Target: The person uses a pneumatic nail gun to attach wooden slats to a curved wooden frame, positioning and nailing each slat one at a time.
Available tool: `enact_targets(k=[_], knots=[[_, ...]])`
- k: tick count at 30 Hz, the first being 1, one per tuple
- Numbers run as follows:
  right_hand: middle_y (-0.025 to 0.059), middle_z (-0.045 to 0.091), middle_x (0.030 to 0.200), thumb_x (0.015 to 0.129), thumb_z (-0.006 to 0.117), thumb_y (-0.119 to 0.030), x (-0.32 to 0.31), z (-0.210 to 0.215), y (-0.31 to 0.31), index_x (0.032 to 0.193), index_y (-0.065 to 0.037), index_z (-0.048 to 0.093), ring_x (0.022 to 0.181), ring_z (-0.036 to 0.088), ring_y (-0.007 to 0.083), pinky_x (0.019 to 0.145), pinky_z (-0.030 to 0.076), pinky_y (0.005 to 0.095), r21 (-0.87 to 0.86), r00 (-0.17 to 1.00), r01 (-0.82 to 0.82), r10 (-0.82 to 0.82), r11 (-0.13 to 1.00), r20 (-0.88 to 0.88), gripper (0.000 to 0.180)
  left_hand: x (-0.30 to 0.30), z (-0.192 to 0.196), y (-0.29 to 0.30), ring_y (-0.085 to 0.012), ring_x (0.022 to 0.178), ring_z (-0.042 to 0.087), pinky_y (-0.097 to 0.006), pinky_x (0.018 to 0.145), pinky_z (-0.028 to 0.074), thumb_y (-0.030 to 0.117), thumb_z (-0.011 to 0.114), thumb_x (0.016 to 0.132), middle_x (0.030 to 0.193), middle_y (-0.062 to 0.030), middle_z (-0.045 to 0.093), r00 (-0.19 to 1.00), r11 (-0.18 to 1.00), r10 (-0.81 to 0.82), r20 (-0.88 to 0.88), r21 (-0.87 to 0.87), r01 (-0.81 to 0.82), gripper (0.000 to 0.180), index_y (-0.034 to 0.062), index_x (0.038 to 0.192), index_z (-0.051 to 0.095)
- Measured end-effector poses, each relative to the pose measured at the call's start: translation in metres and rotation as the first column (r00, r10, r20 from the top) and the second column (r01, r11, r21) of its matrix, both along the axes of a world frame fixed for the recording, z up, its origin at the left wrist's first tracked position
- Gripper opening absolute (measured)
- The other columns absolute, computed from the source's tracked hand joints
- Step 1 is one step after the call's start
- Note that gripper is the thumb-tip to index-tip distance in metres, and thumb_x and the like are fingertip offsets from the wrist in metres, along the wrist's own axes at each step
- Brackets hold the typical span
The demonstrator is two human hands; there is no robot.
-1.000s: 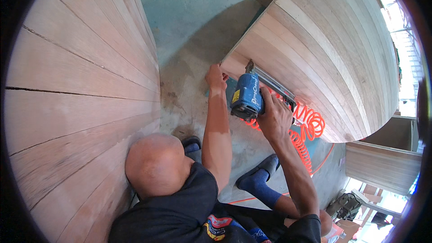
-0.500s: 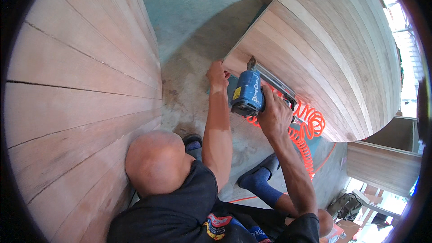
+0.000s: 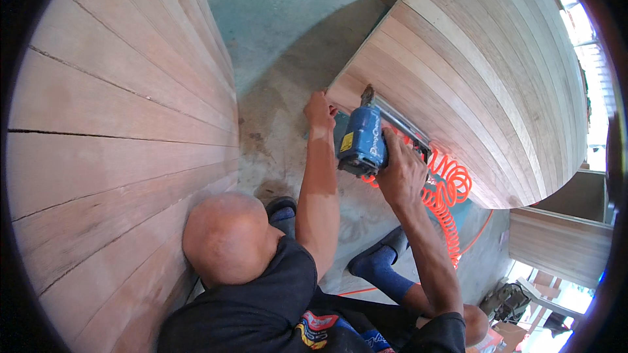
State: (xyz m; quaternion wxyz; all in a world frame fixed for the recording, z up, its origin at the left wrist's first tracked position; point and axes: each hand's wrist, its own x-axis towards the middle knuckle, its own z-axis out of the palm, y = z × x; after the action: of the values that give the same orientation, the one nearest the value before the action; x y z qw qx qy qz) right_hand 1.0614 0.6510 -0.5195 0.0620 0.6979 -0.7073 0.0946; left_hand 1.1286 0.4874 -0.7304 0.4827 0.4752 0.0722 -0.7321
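Note:
A blue pneumatic nail gun (image 3: 364,138) is gripped in my right hand (image 3: 403,171), fingers wrapped around its handle. Its nose meets the face of a curved panel of wooden planks (image 3: 451,72), close to the lower edge. At the near left corner of that panel, my left hand (image 3: 320,112) is closed with curled fingers on the edge. The fingertips of the left hand are partly hidden. Beneath and behind the gun lies a coiled orange air hose (image 3: 451,180).
A large plank-covered surface (image 3: 124,150) rises along my left side. Concrete floor (image 3: 281,46) lies between it and the panel. My feet in dark sandals are below. At the lower right are a wooden box (image 3: 556,238) and a dark bag (image 3: 505,302).
The view has shifted slightly. Both hands and the nail gun keep nearly the same places against the panel.

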Motion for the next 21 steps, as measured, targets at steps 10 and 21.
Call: enact_targets(k=[10, 21], knots=[[0.0098, 0.069, 0.092, 0.064, 0.081, -0.01, 0.0, -0.021, 0.007, 0.128, -0.012, 0.056, 0.082, 0.068, 0.0298, 0.073, 0.054, 0.0405, 0.081, 0.999, 0.037, -0.036, 0.996, -0.015, 0.068, -0.004, 0.004, 0.002, -0.0161, 0.06, 0.057, -0.03, 0.048, 0.041, 0.02, 0.061, 0.086, 0.077, -0.0065, 0.064, 0.999, 1.0, 0.027, 0.034, -0.002, -0.027, 0.016, 0.0057, 0.085, 0.067], [0.0099, 0.067, 0.088, 0.065, 0.081, -0.011, -0.007, -0.023, 0.004, 0.124, -0.011, 0.057, 0.08, 0.068, 0.0306, 0.07, 0.053, 0.0414, 0.05, 0.998, 0.054, -0.053, 0.997, -0.023, 0.064, -0.014, -0.003, 0.005, -0.0145, 0.074, 0.056, -0.033, 0.066, 0.045, 0.031, 0.056, 0.091, 0.083, -0.0025, 0.061, 0.991, 0.992, -0.078, 0.11, -0.086, 0.087, 0.023, 0.01, 0.093, 0.065]])
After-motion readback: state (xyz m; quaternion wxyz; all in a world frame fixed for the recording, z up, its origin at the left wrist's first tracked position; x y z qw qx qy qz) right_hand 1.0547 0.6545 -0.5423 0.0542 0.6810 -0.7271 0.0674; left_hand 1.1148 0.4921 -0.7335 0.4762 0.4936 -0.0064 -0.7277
